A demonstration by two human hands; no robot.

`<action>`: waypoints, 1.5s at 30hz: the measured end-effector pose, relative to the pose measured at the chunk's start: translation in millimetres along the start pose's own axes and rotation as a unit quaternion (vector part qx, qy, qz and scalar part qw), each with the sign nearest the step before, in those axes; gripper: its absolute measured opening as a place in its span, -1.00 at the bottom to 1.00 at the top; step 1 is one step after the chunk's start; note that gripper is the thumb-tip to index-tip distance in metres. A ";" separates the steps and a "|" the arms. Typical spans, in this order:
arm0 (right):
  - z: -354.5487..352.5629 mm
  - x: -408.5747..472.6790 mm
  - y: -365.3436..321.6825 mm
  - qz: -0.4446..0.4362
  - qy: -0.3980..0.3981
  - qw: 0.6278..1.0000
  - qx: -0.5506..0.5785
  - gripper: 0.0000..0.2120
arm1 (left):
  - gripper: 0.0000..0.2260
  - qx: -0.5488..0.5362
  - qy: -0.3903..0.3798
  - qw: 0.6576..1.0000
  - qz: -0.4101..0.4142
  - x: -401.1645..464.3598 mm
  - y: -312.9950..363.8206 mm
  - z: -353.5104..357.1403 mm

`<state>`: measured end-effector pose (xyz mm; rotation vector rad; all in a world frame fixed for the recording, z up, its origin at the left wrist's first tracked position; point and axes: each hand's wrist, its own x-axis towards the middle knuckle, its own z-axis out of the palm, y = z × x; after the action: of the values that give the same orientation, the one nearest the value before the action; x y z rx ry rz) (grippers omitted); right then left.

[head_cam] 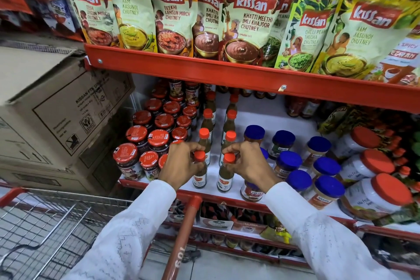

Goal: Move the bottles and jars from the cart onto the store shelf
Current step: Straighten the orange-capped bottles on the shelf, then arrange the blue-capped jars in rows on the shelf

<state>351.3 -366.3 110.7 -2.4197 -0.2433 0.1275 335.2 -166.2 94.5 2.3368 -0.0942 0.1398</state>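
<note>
Two small green sauce bottles with orange caps stand upright at the front of the white shelf [302, 127]. My left hand [181, 161] grips the left sauce bottle [200, 176] by its cap and neck. My right hand [247, 161] holds the right sauce bottle [225, 177] the same way. Behind them two rows of like bottles [229, 120] run toward the back. The wire cart [45, 223] is at lower left; I see no bottles or jars inside the part in view.
Red-lidded jars [156, 138] crowd the shelf's left side, blue-lidded jars [293, 161] and large orange-lidded jam tubs [372, 191] the right. A red shelf edge [204, 73] with chutney pouches [250, 18] hangs overhead. Cardboard boxes [56, 109] stack at left. The cart's red handle [181, 234] sits between my arms.
</note>
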 end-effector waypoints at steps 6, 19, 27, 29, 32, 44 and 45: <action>-0.1 -0.3 -2.3 -0.012 -0.005 1.000 -0.007 -0.60 | -0.58 -0.003 0.002 1.000 -0.007 0.5 0.2 0.2; -2.7 -4.8 -0.2 -0.040 -0.003 0.998 -0.039 -0.55 | -0.59 -0.014 0.000 1.000 -0.014 0.1 -0.1 -0.7; -26.8 -38.2 5.3 -0.007 0.023 1.000 -0.015 -0.47 | -0.59 -0.016 0.064 0.998 0.008 -5.0 8.8 -5.6; -39.8 -55.9 19.9 0.026 0.047 0.998 -0.018 -0.50 | -0.69 -0.009 0.130 0.990 0.053 -12.9 24.7 -0.9; -61.0 -81.7 50.8 0.081 0.109 0.990 -0.023 -0.56 | -0.88 -0.043 0.162 0.981 0.102 -29.3 63.1 19.4; -98.1 -69.7 155.4 0.121 0.038 0.989 -0.074 -0.72 | -0.74 -0.034 -0.094 0.995 -0.017 -26.4 139.1 170.6; -98.6 -67.2 153.5 0.124 0.021 0.989 -0.083 -0.77 | -0.70 -0.014 -0.104 0.994 -0.020 -24.6 141.8 175.9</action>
<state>322.6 -557.1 86.6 -2.6075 0.0696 0.1738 307.8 -390.5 70.4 2.3180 -0.1508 -0.1239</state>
